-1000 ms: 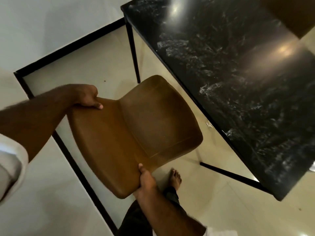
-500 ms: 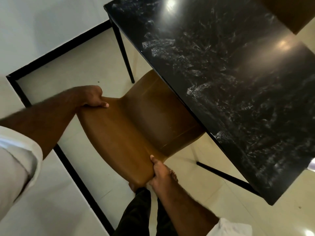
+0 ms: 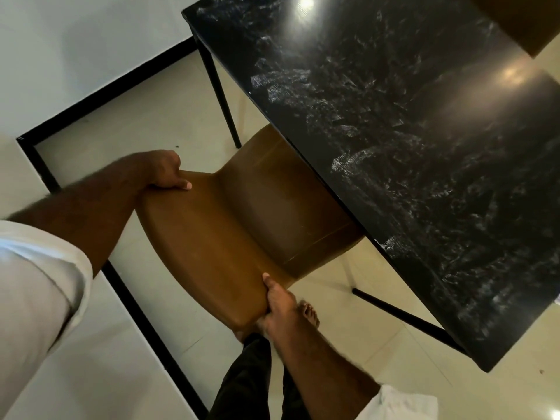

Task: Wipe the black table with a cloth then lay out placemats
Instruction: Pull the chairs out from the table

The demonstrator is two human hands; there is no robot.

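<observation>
The black marble-patterned table (image 3: 409, 140) fills the upper right, its glossy top bare and streaked with whitish marks. A brown leather chair (image 3: 230, 234) stands at its near long edge, the front of the seat tucked under the tabletop. My left hand (image 3: 165, 171) grips the top left corner of the chair's backrest. My right hand (image 3: 277, 301) grips the backrest's right edge, thumb on the front face. No cloth or placemats are in view.
A second brown chair (image 3: 515, 19) shows at the table's far top right corner. Thin black table legs (image 3: 219, 92) stand on the cream tiled floor. A black baseboard strip (image 3: 100, 89) runs along the white wall at left. My bare foot (image 3: 309, 313) is beside the chair.
The chair has slid toward the table, so its seat now sits partly under the tabletop. Both hands kept hold of the backrest and moved with it.
</observation>
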